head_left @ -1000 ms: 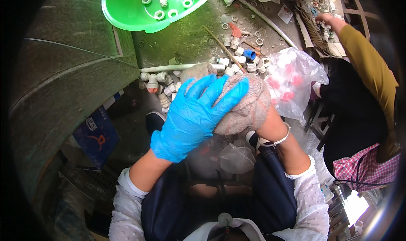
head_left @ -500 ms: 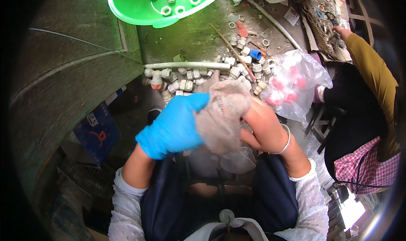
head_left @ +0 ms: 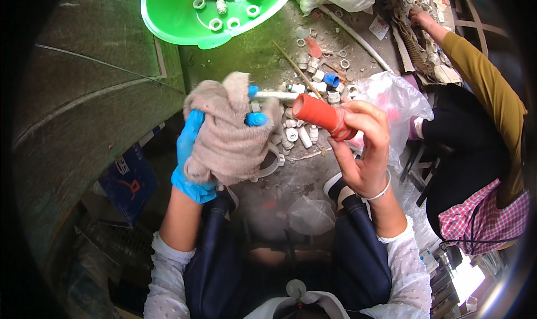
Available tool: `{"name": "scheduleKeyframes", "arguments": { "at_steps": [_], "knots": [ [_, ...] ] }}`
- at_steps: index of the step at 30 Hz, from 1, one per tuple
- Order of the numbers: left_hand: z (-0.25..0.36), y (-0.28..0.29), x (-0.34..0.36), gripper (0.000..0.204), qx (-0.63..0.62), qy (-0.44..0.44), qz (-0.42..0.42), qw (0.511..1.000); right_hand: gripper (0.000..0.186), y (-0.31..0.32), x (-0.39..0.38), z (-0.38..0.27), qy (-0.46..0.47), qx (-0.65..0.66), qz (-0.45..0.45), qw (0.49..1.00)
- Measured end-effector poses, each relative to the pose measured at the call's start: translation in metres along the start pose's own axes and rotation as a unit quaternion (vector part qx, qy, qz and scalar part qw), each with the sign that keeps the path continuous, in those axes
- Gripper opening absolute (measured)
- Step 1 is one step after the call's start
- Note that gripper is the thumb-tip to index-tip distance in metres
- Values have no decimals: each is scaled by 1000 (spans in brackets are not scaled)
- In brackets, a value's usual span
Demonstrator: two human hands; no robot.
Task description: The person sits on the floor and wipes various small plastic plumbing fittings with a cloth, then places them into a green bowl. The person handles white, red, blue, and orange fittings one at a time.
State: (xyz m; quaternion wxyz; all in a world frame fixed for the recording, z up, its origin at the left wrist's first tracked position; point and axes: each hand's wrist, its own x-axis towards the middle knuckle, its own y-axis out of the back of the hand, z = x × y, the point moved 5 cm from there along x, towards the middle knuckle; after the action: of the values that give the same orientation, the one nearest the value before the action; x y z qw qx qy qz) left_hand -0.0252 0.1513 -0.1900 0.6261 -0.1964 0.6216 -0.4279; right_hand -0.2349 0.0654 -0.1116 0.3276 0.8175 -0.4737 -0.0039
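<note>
Two hands, one rag, one orange pipe fitting.

Both hands are raised above the littered floor: the left hand (head_left: 193, 156), in a blue glove, is clenched around a bunched grey-brown rag (head_left: 226, 131), and the bare right hand (head_left: 363, 151) grips an orange pipe fitting (head_left: 321, 115) whose open end points toward the rag, just beside it. Below them small white fittings (head_left: 302, 134) lie scattered on the concrete floor (head_left: 251, 50). Farther off sits a green basin (head_left: 173, 17) holding a few fittings, and another person's arm (head_left: 475, 67) reaches in at the right.
</note>
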Motion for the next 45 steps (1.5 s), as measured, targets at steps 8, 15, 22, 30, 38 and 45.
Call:
{"name": "scheduleKeyframes", "arguments": {
  "at_steps": [8,15,22,30,38,45],
  "knots": [
    [-19,-19,-23,56,353,-64,-15,933,39,-41,-18,-3,-423,661,-105,611],
    [-29,-44,-8,69,593,-143,-60,790,41,-50,-27,-7,-483,495,-135,709],
    [-37,-56,-13,83,662,-225,-37,714,43,-43,-18,1,-234,174,-143,946],
    [-26,-77,-6,94,705,-272,-53,652,53,-55,-33,-16,-565,641,-222,470],
    [-21,-64,-1,87,675,-275,21,684,48,-52,-22,-18,-438,469,-186,744],
    [-17,-63,-9,81,654,-394,79,640,47,-42,-4,-14,-95,48,-123,987]
  ]
}}
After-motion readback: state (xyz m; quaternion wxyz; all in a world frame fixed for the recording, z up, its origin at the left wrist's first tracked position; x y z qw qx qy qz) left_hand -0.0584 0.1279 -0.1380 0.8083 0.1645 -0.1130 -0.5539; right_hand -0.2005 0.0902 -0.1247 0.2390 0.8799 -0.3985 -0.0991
